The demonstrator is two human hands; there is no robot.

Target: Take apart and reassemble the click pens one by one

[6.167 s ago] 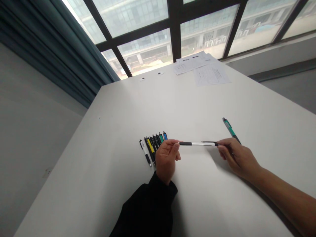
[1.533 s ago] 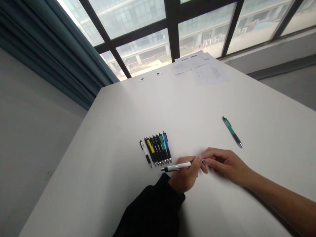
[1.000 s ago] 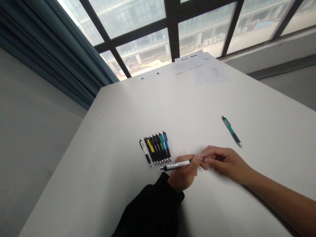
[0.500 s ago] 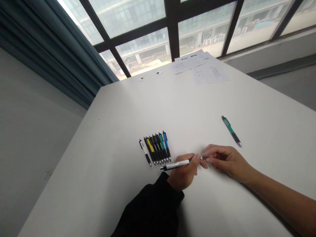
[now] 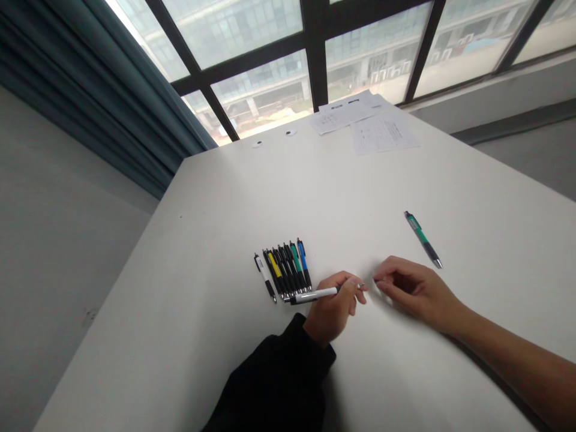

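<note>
My left hand [image 5: 332, 307], in a black sleeve, holds a white pen [image 5: 316, 294] with a black grip; its tip points right and its rear end lies close to a row of pens. My right hand [image 5: 411, 292] is closed in a pinch just right of the pen's tip, apart from it, with a small dark piece at the fingertips, too small to name. The row holds a white pen [image 5: 264, 277], a yellow pen [image 5: 274, 264], several black pens, a green pen [image 5: 296, 261] and a blue pen [image 5: 303, 260], side by side.
A green pen [image 5: 423, 239] lies alone beyond my right hand on the white table [image 5: 234, 198]. Printed papers [image 5: 382, 133] and two small white round pieces lie near the far edge. Behind them are windows, with a blue curtain [image 5: 99, 78] at the left.
My hands have moved apart. My left hand and its white pen have shifted left, and my right hand's fingertips have come away from the pen's tip.
</note>
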